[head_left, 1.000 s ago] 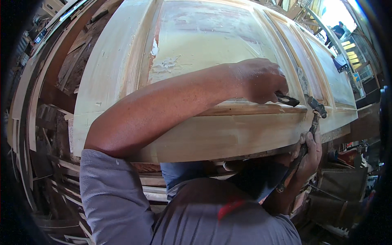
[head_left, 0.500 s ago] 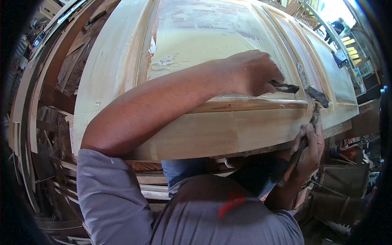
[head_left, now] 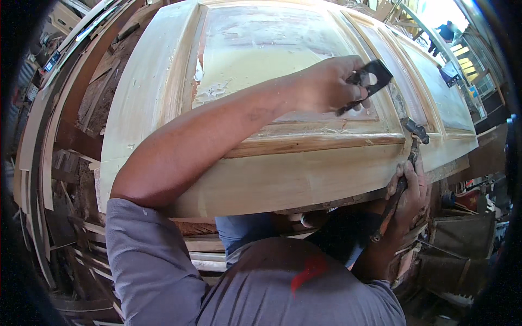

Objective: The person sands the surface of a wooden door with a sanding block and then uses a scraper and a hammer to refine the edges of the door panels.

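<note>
A pale wooden panelled door lies flat in front of me, its recessed panel smeared with cream filler and flaking paint. My left hand reaches across the panel and grips a dark flat metal scraper with a hole in it, lifted above the panel's lower right corner. My right hand sits below the door's near edge, closed around the handle of a hammer. The hammer's head rests on the door's stile by the moulding.
Stacked planks and timber offcuts crowd the left side and run under the door. Dark boxes and clutter stand at the lower right. A person in blue is far off at the top right.
My left hand has lifted the scraper off the moulding and moved it up over the panel's corner. The right hand and hammer have hardly shifted.
</note>
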Available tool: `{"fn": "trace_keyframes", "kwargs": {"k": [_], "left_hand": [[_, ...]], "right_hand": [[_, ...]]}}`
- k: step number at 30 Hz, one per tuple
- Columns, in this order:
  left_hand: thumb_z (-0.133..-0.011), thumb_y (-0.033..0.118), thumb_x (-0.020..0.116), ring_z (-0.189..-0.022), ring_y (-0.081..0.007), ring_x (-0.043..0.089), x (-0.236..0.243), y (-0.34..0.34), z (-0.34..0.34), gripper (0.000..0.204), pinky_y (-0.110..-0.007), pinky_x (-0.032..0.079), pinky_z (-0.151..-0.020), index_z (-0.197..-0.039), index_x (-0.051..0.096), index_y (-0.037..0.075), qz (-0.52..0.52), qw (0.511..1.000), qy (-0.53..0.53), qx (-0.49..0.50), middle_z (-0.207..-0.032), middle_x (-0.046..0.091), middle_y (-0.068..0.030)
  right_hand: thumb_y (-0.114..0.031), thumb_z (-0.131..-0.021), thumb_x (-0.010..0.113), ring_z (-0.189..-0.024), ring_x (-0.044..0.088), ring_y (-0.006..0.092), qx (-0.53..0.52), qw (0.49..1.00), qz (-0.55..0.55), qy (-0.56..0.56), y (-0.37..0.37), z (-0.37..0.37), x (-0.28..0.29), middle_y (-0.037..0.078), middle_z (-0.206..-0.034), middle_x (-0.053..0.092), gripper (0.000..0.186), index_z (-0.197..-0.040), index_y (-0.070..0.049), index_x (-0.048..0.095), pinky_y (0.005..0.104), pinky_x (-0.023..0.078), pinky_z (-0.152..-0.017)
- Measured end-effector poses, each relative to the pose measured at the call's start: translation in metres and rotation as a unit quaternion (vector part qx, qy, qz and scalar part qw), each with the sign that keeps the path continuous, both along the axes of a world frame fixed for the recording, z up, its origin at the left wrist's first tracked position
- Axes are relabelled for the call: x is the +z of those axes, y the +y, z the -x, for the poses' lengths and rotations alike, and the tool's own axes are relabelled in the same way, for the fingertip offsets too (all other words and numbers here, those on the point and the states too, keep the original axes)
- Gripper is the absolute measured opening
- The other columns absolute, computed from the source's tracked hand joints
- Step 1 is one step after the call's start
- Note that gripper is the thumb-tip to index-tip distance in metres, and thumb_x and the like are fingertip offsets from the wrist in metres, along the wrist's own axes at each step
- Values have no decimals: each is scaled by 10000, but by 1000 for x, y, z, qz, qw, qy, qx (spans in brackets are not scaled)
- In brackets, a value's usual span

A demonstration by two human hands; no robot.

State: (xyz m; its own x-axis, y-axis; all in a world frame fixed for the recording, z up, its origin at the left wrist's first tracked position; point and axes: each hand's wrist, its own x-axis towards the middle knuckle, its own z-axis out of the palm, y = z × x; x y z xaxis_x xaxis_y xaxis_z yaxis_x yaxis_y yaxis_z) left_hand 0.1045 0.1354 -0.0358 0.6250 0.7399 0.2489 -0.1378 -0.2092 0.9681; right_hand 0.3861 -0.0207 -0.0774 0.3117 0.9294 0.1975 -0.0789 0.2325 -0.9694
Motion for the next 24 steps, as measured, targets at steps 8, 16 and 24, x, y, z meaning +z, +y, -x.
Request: {"fn": "trace_keyframes", "kwargs": {"k": [8,16,24], "left_hand": [[-1116,304,651,-838,-156,619,0,-3,0,326,-332,536,-770,-1219,673,-4,99,991,-81,30,-921,662,-50],[-1174,364,584,-865,-154,624,1,-5,1,376,-349,536,-805,-1161,706,9,-156,972,139,108,-959,726,-68],[-1026,143,765,-990,-194,695,-12,9,22,167,-375,565,-872,-1110,681,26,-264,947,177,39,-998,744,-96]], "right_hand": [[-66,-1107,565,-501,527,107,-30,999,-22,-21,1,12,2,54,-806,597,439,-1523,73,551,253,424,-427],[-63,-1109,558,-539,541,106,-26,999,-12,-24,-1,6,-2,49,-874,619,500,-1589,67,512,253,444,-455],[-65,-1092,575,-555,532,100,-29,998,-20,-43,0,8,-4,44,-869,606,533,-1606,61,507,252,450,-464]]}}
